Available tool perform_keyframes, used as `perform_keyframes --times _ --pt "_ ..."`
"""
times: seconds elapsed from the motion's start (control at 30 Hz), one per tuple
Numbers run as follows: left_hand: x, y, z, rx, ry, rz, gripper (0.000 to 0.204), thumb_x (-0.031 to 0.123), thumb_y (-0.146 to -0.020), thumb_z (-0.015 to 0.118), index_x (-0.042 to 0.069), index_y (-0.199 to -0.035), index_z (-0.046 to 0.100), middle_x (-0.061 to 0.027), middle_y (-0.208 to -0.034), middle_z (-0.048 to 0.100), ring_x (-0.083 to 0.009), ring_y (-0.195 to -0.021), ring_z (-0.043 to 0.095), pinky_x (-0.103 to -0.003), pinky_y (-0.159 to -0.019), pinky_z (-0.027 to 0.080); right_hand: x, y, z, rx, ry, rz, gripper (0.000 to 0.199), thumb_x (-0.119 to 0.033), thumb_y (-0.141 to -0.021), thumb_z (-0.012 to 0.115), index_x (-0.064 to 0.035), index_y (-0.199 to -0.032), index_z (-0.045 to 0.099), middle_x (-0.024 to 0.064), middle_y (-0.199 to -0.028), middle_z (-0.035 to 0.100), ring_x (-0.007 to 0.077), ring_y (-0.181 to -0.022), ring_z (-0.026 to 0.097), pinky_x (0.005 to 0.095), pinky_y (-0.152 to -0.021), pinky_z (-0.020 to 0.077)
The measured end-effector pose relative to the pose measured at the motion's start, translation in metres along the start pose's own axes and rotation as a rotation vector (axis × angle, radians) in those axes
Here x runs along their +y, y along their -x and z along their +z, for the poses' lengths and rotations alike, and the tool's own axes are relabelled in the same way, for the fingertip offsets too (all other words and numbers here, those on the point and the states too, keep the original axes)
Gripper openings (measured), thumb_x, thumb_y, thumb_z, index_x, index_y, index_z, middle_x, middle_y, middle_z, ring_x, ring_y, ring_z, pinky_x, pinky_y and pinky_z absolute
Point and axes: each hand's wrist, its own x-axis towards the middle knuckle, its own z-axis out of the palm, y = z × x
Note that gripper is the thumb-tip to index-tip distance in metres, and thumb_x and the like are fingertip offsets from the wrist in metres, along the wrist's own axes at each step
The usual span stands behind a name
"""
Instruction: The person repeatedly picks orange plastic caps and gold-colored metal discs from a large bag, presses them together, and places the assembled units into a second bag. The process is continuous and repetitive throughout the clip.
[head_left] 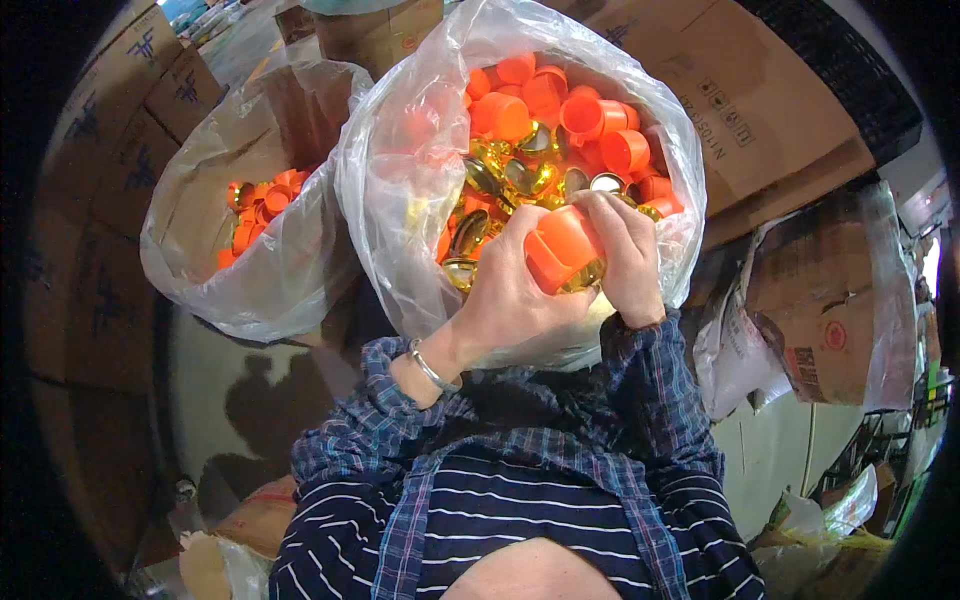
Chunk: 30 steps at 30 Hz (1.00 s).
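Observation:
Both hands meet over the near side of a large clear plastic bag point(385, 190). My left hand point(500, 285) is closed round the left side of an orange plastic cup-shaped piece point(560, 250). From the right, my right hand point(622, 250) grips the same piece, fingers bent over its top. A shiny gold part point(583, 278) shows at its lower end; how the two join is hidden by the fingers. Beneath and beyond the hands, the bag holds many orange cup-shaped pieces point(502, 117) and shiny gold round parts point(470, 232).
A second clear bag point(250, 300) with a few orange pieces point(268, 205) stands at the left. Cardboard boxes point(110, 160) are stacked along the left. More cardboard point(740, 110) rises behind the large bag, and a torn carton point(835, 300) stands at the right.

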Motion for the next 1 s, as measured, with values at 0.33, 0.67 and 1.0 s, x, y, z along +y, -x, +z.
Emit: perform_keyframes --times 0.33,0.67,1.0 --pt "-0.010 -0.002 0.010 0.101 -0.194 0.110 0.070 0.023 -0.068 0.089 0.004 -0.120 0.047 -0.0179 -0.105 0.064 -0.0322 -0.093 0.068 -0.040 -0.080 0.056 0.019 -0.016 0.009 0.104 -0.528 0.188 0.059 -0.049 -0.107 0.036 0.0029 -0.114 0.064 0.0096 -0.109 0.066 0.0162 -0.101 0.061 0.0300 -0.095 0.0478" --pt "-0.013 -0.005 -0.005 -0.078 -0.011 -0.011 0.068 0.024 -0.068 0.088 0.003 -0.120 0.050 -0.0148 -0.107 0.062 -0.0255 -0.097 0.064 -0.037 -0.085 0.053 0.013 0.000 0.002 0.025 -0.140 0.026 0.040 -0.030 -0.106 0.044 0.0023 -0.109 0.067 0.0056 -0.101 0.066 0.0129 -0.096 0.060 0.0271 -0.088 0.0455" --pt "0.010 0.002 -0.007 -0.080 -0.073 0.040 0.062 0.026 -0.070 0.084 0.003 -0.115 0.050 -0.0145 -0.099 0.064 -0.0274 -0.087 0.066 -0.036 -0.080 0.054 -0.012 0.015 0.001 0.046 -0.070 0.032 0.036 -0.023 -0.105 0.044 0.0049 -0.099 0.065 0.0047 -0.087 0.065 0.0120 -0.082 0.059 0.0271 -0.078 0.0472"
